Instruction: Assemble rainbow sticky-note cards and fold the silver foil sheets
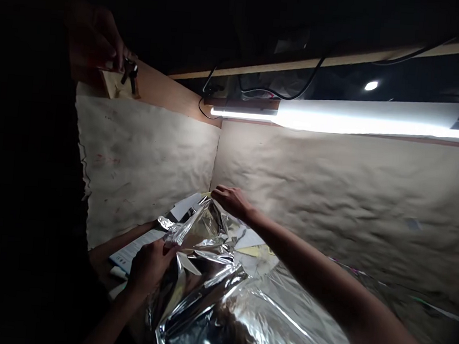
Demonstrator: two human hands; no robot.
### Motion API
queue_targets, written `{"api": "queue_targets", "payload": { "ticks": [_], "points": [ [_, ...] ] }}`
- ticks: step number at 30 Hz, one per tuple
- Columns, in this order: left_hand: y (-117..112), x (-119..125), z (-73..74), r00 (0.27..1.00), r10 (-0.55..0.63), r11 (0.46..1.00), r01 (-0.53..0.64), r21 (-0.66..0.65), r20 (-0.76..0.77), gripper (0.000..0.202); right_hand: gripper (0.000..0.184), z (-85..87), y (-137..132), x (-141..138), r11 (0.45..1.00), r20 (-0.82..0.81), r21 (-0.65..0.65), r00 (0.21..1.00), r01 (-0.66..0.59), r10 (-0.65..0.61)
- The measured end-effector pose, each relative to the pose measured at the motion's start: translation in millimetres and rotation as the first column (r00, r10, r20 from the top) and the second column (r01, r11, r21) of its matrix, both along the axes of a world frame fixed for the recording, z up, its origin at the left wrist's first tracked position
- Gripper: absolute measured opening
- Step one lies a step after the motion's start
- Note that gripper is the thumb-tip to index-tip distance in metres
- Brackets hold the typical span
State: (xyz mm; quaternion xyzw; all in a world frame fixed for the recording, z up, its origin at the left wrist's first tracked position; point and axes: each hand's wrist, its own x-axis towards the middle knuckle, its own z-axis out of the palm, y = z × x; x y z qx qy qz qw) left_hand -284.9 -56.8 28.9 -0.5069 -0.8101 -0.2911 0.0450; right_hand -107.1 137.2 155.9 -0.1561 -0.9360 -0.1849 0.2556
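Observation:
A large crinkled silver foil sheet [213, 277] lies over the work surface and rises to a peak in front of me. My left hand [148, 266] is closed on the sheet's near left edge. Farther back, my right hand [229, 199] pinches the foil's upper edge, close to the corner of the paper-lined walls. A yellowish strip shows just by the right fingertips. White printed papers [134, 249] lie under the foil at the left.
Another person's hand [94, 42] at the top left holds a small dark clip-like object [129, 74] against a wooden ledge. Brown paper [330, 201] covers the walls. A lit tube lamp [356, 118] and black cables [295, 92] hang above.

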Motion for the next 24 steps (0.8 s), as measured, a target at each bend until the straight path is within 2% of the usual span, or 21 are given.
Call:
{"api": "queue_targets", "payload": {
  "ticks": [3,6,9,11,14,16,17,18,19,21,22,23,24],
  "points": [
    [-11.6,15.5,11.1,0.99,-0.053,0.994,0.065,0.089,-0.13,0.042,0.029,6.8,-17.3,60.0,0.997,-0.034,0.043,0.997,0.067,-0.065],
    [-20.4,32.2,10.3,0.944,-0.189,0.968,0.226,0.113,-0.269,0.043,0.026,-1.0,-46.8,130.0,0.989,-0.03,0.118,0.996,0.091,-0.088],
    [-29.6,58.3,4.0,0.836,-0.329,0.864,0.454,0.218,-0.439,0.033,0.021,-25.3,-84.1,196.3,0.975,-0.025,0.212,0.998,0.067,-0.063],
    [-38.2,82.5,0.9,0.759,-0.343,0.794,0.55,0.261,-0.554,0.023,0.02,-49.0,-110.0,233.8,0.972,-0.026,0.204,0.993,0.118,-0.115],
    [-52.5,119.9,-2.6,0.659,-0.365,0.747,0.629,0.216,-0.658,0.023,0.023,-88.1,-143.1,276.7,0.975,-0.034,0.079,0.978,0.207,-0.205],
    [-59.7,138.7,-5.7,0.608,-0.406,0.718,0.674,0.173,-0.682,0.027,0.022,-110.5,-154.4,296.4,0.966,-0.052,-0.11,0.97,0.233,-0.239],
    [-62.2,145.4,-7.7,0.591,-0.425,0.705,0.691,0.159,-0.685,0.028,0.021,-119.0,-154.9,303.5,0.944,-0.082,-0.237,0.963,0.231,-0.257],
    [-64.1,150.5,-9.9,0.581,-0.438,0.696,0.702,0.15,-0.686,0.027,0.023,-125.4,-151.5,308.6,0.899,-0.135,-0.38,0.948,0.22,-0.289],
    [-65.6,154.3,-12.4,0.575,-0.449,0.689,0.71,0.144,-0.684,0.027,0.031,-129.6,-144.1,311.7,0.823,-0.213,-0.531,0.909,0.201,-0.359],
    [-68.1,159.8,-17.3,0.569,-0.474,0.682,0.72,0.128,-0.672,0.025,0.05,-132.4,-119.2,311.1,0.619,-0.326,-0.774,0.752,0.135,-0.572],
    [-69.4,162.3,-19.6,0.568,-0.49,0.68,0.723,0.117,-0.662,0.025,0.054,-132.0,-103.2,307.6,0.508,-0.333,-0.856,0.643,0.101,-0.689],
    [-70.9,165.0,-21.7,0.566,-0.507,0.677,0.729,0.106,-0.65,0.025,0.057,-131.2,-86.2,302.2,0.438,-0.313,-0.894,0.57,0.094,-0.76],
    [-72.7,167.9,-23.5,0.562,-0.523,0.669,0.736,0.1,-0.641,0.025,0.057,-130.3,-69.2,295.7,0.397,-0.292,-0.913,0.533,0.091,-0.794]
  ]
}}
